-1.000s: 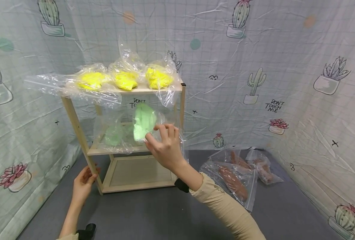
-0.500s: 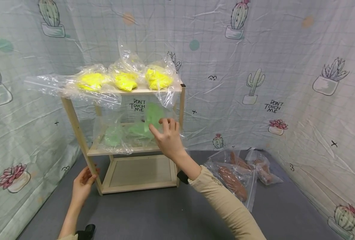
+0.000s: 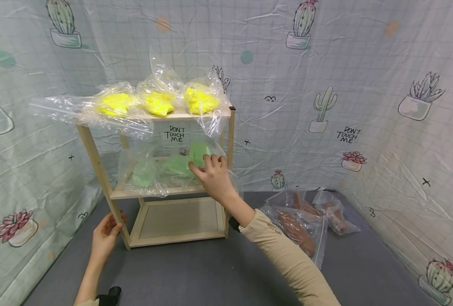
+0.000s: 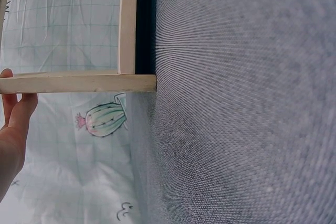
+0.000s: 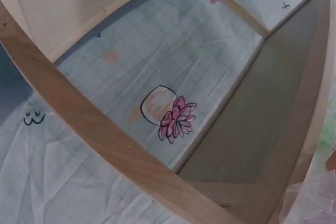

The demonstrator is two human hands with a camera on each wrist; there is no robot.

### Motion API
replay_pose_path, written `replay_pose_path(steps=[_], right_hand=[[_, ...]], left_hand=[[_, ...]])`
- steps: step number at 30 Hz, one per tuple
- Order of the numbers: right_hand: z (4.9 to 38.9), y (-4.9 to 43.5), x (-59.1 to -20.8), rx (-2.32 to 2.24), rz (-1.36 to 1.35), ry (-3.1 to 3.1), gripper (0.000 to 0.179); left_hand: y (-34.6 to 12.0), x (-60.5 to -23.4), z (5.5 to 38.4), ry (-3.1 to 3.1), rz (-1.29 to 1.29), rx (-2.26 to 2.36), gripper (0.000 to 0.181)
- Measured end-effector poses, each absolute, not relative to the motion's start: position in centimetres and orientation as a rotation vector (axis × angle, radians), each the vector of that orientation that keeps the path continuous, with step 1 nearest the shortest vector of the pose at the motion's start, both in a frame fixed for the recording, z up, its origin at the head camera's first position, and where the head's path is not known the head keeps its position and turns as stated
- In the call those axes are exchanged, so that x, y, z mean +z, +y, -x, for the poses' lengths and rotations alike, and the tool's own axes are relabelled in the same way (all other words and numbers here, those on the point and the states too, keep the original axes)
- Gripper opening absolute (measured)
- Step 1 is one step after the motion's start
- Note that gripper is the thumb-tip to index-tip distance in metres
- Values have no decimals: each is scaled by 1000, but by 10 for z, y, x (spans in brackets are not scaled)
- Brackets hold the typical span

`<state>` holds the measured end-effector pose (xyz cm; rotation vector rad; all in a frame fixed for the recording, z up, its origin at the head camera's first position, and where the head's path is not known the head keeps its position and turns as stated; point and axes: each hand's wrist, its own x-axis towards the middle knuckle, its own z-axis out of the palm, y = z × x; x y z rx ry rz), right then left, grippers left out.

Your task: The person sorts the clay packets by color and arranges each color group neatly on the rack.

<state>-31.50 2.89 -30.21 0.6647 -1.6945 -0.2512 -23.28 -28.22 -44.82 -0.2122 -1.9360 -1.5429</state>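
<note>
A small wooden shelf rack (image 3: 180, 190) stands on the dark table. My left hand (image 3: 105, 236) grips its front left post (image 4: 79, 83), fingers behind and thumb in front. At the right end of the middle shelf, my right hand (image 3: 216, 178) pinches a clear plastic bag with a pale green lump (image 3: 199, 151) inside; the hand hides its lower part. Left of it on that shelf lie two more bagged green lumps, a middle one (image 3: 176, 165) and a left one (image 3: 142, 174). The right wrist view mostly shows the rack's frame from below, with clear plastic (image 5: 307, 203) at the edge.
Three clear bags with yellow lumps (image 3: 159, 103) sit on the top board, their plastic hanging over its edge. Several bags with brown, sausage-shaped pieces (image 3: 297, 231) lie on the table (image 3: 226, 276) to the right. A cactus-print curtain (image 3: 272, 140) surrounds the table.
My right hand has carried the bagged green lump rightward and back into the middle level, then lowered it slightly at the right end. My left hand stays on the post.
</note>
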Motion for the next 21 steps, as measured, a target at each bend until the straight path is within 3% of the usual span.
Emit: replay_pose_path(steps=[15, 21], right_hand=[[309, 31, -305, -286, -753, -2031, 21], [300, 35, -303, -305, -773, -2101, 33]], left_hand=[[-282, -446, 233, -1923, 230, -1533, 32], [-283, -447, 233, -1868, 289, -1622, 32]])
